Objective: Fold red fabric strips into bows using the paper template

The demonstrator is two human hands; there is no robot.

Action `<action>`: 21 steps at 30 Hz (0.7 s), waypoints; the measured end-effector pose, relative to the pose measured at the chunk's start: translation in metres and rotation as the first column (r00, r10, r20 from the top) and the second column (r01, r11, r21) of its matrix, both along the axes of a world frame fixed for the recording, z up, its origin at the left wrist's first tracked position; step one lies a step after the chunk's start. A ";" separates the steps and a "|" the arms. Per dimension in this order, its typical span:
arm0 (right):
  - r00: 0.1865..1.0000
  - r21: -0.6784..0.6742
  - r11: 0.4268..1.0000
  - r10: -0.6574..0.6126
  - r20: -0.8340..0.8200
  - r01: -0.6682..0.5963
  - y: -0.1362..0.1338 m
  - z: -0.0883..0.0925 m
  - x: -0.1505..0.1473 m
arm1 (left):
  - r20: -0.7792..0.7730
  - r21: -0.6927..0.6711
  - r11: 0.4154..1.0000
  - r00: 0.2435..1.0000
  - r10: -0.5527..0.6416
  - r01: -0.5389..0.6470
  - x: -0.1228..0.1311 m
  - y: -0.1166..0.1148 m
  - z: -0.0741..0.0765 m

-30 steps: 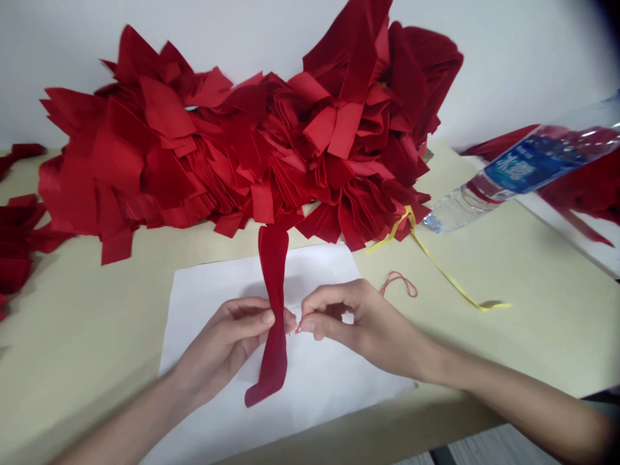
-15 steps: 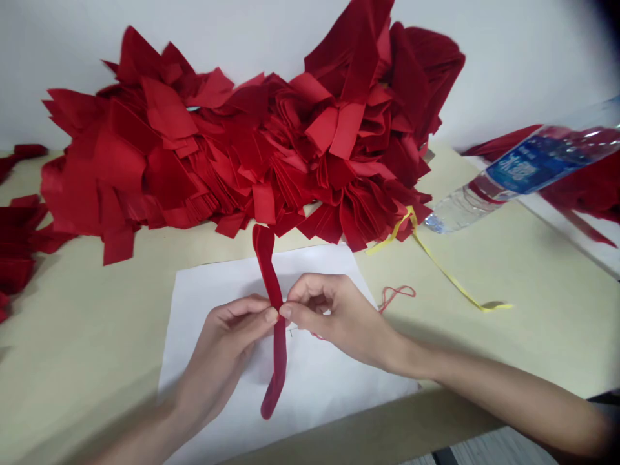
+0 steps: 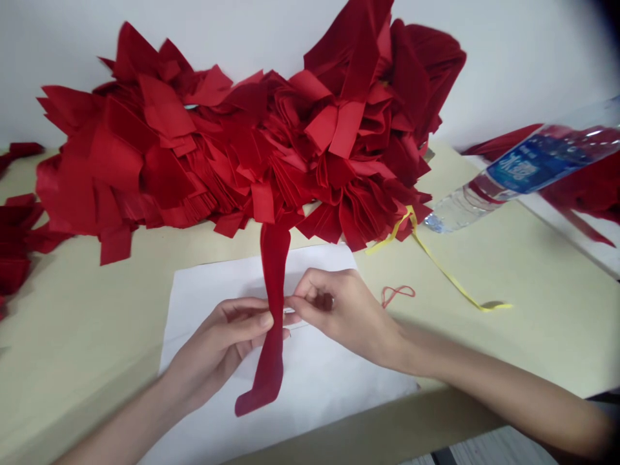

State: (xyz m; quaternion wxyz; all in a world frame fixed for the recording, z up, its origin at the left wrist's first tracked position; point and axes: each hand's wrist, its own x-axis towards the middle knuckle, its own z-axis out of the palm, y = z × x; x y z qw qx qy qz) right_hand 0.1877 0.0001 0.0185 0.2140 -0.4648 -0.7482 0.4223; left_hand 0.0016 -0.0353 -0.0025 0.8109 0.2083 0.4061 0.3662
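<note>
Head view — left hand (image 3: 216,342) and right hand (image 3: 346,316) pinch a red fabric strip (image 3: 274,271) — above white paper (image 3: 339,368)

Pale cream tabletop (image 3: 82,336), pushed against a white wall. Big loose heap of cut red fabric pieces (image 3: 232,142) along the back edge, touching the wall. Smaller red fabric piles (image 3: 14,232) at the far left edge. White paper sheet (image 3: 329,368) lies flat at the front, just below the heap. Right of it: yellow ribbon (image 3: 436,261), one end tucked under the heap, and a thin red string (image 3: 398,289) in a small loop. Clear plastic water bottle (image 3: 523,168) on its side, back right, beside more red fabric (image 3: 581,187).
</note>
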 end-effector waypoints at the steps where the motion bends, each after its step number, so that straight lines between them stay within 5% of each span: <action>1: 1.000 -0.011 1.000 0.022 -0.010 -0.023 -0.001 0.001 0.000 | -0.014 0.016 1.000 1.000 -0.017 0.017 0.000 0.000 0.000; 7: 0.978 -0.202 0.962 0.158 -0.138 -0.184 0.004 0.013 0.006 | -0.049 0.051 0.996 0.997 -0.066 0.069 -0.002 0.002 -0.002; 21: 0.923 -0.457 0.814 0.381 -0.044 -0.358 0.042 0.027 0.038 | -0.008 0.026 0.993 0.994 -0.111 0.112 -0.005 0.006 -0.003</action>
